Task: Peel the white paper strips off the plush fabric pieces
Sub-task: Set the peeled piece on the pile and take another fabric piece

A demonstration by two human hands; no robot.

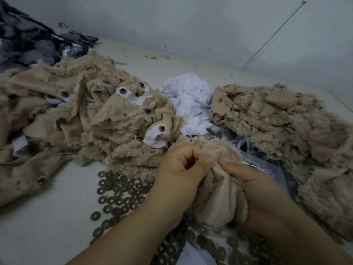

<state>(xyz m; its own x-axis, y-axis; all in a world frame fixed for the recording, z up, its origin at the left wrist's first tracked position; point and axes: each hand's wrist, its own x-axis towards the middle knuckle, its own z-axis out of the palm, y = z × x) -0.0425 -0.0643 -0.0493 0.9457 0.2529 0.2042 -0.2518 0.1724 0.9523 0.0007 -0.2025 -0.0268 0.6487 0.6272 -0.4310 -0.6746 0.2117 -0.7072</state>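
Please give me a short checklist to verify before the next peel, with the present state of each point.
1. Both hands hold one plush piece: ok; left hand and right hand pinch it.
2. Paper strip visible on this piece: cannot tell.
3. Paper pile in front for scraps: ok.
4. Unpeeled pile still shows white strips: ok.
5. Washers lie loose under the forearms: not ok.

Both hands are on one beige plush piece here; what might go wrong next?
1. The washers lie loose beneath the left hand and right hand; tugging the held plush piece may scatter them.
2. The peeled pile sits beside the paper scraps and unpeeled pile; pieces may get mixed.
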